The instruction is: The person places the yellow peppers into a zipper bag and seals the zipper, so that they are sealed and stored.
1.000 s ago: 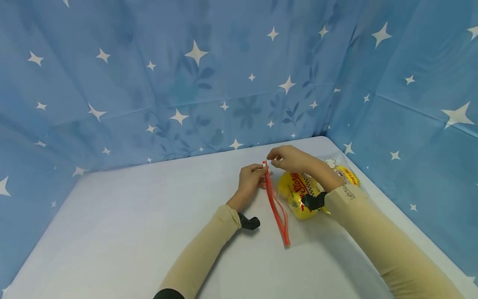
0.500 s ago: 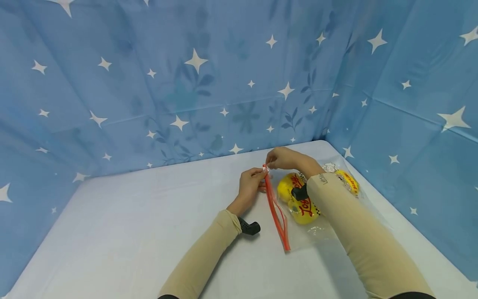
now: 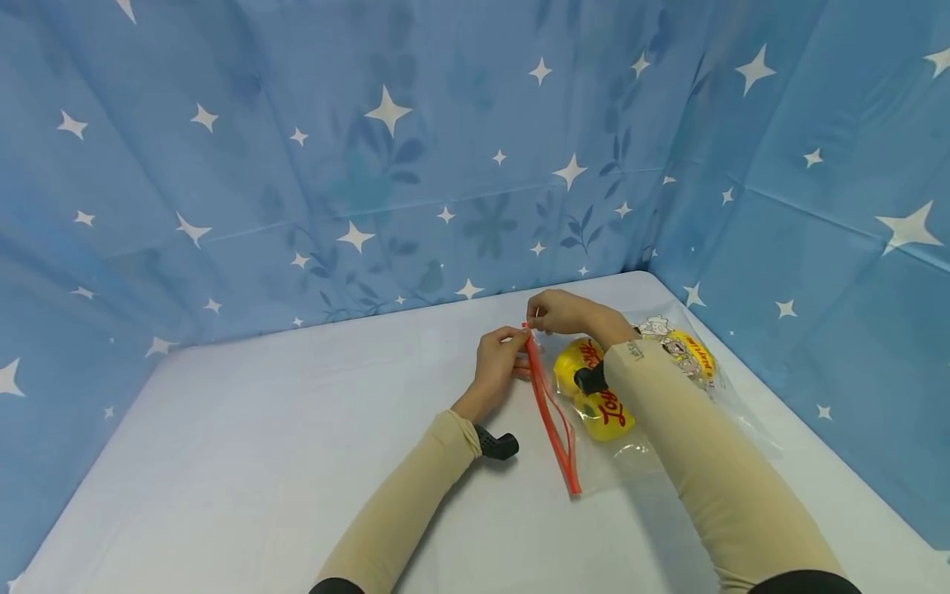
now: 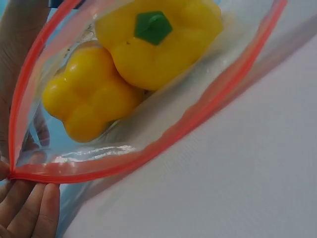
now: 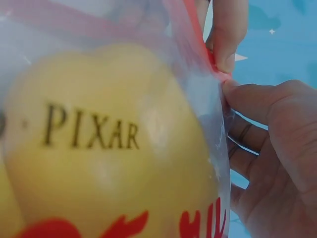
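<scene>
A clear zip bag [image 3: 623,470] with a red zip edge [image 3: 553,437] lies on the table, its mouth towards the left. Inside show two yellow bell peppers [image 4: 89,94], smooth and plastic-looking; one [image 4: 168,54] has a green stem. My left hand [image 3: 496,359] pinches the far end of the zip edge between thumb and fingers. Close beside it, my right hand [image 3: 567,313] pinches the bag's corner, thumb [image 5: 252,99] against the film. Along the rest of the mouth, the two red strips stand apart. The right forearm hides part of the bag.
The bag carries red lettering and a yellow cartoon print [image 3: 693,355]. A white table [image 3: 282,445] spreads to the left and front. Blue curtains [image 3: 312,181] with white stars rise behind and to the right. Dark camera mounts [image 3: 497,445] jut from both wrists.
My right hand has moved slightly left onto the bag's corner and now pinches it, where before its fingers were apart from the zip. The left hand keeps its pinch.
</scene>
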### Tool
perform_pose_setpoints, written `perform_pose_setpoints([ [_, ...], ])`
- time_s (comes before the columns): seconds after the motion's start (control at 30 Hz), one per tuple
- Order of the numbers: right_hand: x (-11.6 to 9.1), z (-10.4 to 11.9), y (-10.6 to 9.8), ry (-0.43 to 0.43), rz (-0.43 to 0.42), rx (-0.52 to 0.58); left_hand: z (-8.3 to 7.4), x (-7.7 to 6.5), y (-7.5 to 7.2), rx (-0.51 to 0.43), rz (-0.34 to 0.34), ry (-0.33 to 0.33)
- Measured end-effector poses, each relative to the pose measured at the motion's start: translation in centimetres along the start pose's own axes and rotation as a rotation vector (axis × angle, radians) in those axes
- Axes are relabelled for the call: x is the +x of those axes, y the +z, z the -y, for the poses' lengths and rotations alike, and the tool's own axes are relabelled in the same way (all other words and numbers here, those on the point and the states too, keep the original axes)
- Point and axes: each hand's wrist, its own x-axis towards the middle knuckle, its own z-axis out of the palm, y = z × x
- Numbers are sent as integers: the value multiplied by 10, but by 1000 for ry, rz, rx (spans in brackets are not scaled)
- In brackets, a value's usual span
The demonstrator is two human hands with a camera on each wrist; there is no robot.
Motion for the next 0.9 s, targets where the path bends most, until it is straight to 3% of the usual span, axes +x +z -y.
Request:
perform_pose_setpoints([
  [0.27,4,1,1,5,-12,-23,-1,0,-3,-32,-2,-41],
  [0.5,7,1,1,12,-16,-37,-6,-3,-3,-70,14,-119],
  [0.9,13,1,1,-9,-32,-96,-12,-19,-4,-38,44,-178],
])
